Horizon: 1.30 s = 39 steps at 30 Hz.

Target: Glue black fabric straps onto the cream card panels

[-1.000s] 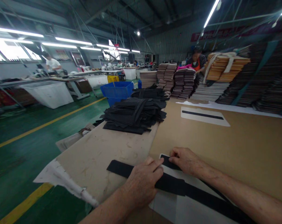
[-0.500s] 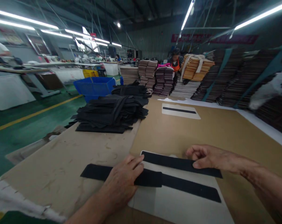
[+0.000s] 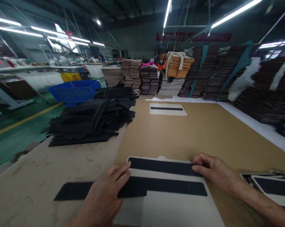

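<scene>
A pale card [image 3: 180,208] lies in front of me, with an upper black strip [image 3: 161,166] along its far edge. Another black strip [image 3: 177,186] crosses the card below it. My right hand [image 3: 207,165] pinches the upper strip's right end between thumb and fingers. My left hand [image 3: 106,189] is curled over a loose black strip [image 3: 72,190] that sticks out to its left and overlaps the card on its right. Its fingertips touch the upper strip's left corner; its thumb is hidden.
Black strips are heaped in a pile [image 3: 90,119] at the left. A card with a thin black stripe [image 3: 168,109] lies farther back on the brown tabletop [image 3: 161,135]. More striped cards [image 3: 274,186] sit at the right. Tall stacks and a person [image 3: 161,60] stand behind; a blue bin [image 3: 73,90] is on the left.
The view has swung right, bringing the cards at the right into sight. My right hand has shifted to the upper strip's right end, which now lies in line with the card's edge.
</scene>
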Motion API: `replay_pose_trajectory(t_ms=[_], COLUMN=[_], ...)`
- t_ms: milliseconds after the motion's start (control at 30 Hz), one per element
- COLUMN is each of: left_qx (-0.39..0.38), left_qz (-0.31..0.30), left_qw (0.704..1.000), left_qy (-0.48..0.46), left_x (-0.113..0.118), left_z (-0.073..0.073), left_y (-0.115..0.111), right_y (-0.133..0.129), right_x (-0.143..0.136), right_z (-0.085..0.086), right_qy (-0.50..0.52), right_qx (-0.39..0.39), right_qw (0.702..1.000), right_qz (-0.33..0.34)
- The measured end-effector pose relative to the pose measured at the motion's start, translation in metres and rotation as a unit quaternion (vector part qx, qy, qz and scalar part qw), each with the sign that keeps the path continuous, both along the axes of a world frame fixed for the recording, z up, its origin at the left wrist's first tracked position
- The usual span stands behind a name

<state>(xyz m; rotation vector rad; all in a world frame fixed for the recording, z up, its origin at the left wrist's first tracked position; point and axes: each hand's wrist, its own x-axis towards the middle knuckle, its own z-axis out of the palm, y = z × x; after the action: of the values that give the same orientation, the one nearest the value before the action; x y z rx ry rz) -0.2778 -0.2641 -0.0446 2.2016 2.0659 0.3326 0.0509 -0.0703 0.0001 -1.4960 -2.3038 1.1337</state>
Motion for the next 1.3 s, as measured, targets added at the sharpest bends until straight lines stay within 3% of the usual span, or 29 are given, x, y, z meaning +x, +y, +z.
replay_pose_trajectory(t_ms=[200, 600, 733, 900, 1067, 1167, 1300], left_qx=[0.027, 0.016, -0.011, -0.067, -0.099, -0.087, -0.082], left_qz=[-0.003, -0.001, 0.006, 0.037, 0.0, -0.01, -0.002], left_qw=[1.0, 1.0, 1.0, 0.997, 0.993, 0.991, 0.991], left_qy=[0.012, 0.007, -0.001, -0.013, 0.058, 0.102, 0.11], left_x=[-0.004, -0.006, -0.003, 0.006, 0.02, 0.029, 0.032], left_z=[-0.009, -0.01, -0.005, 0.024, 0.053, 0.056, 0.051], left_y=[-0.001, 0.0, 0.0, 0.005, 0.024, 0.035, 0.04], right_y=[0.005, 0.005, 0.006, -0.009, -0.042, -0.053, -0.053], right_x=[-0.004, -0.005, -0.004, -0.02, -0.051, -0.063, -0.061], right_z=[-0.004, -0.011, -0.01, 0.007, 0.022, 0.017, 0.003], right_qy=[0.01, -0.02, -0.074, -0.18, -0.33, -0.372, -0.366], right_qx=[0.022, 0.048, 0.121, 0.222, 0.333, 0.38, 0.417], right_qw=[1.0, 0.999, 0.99, 0.95, 0.85, 0.805, 0.792], right_qz=[-0.017, -0.004, 0.023, 0.125, 0.241, 0.265, 0.255])
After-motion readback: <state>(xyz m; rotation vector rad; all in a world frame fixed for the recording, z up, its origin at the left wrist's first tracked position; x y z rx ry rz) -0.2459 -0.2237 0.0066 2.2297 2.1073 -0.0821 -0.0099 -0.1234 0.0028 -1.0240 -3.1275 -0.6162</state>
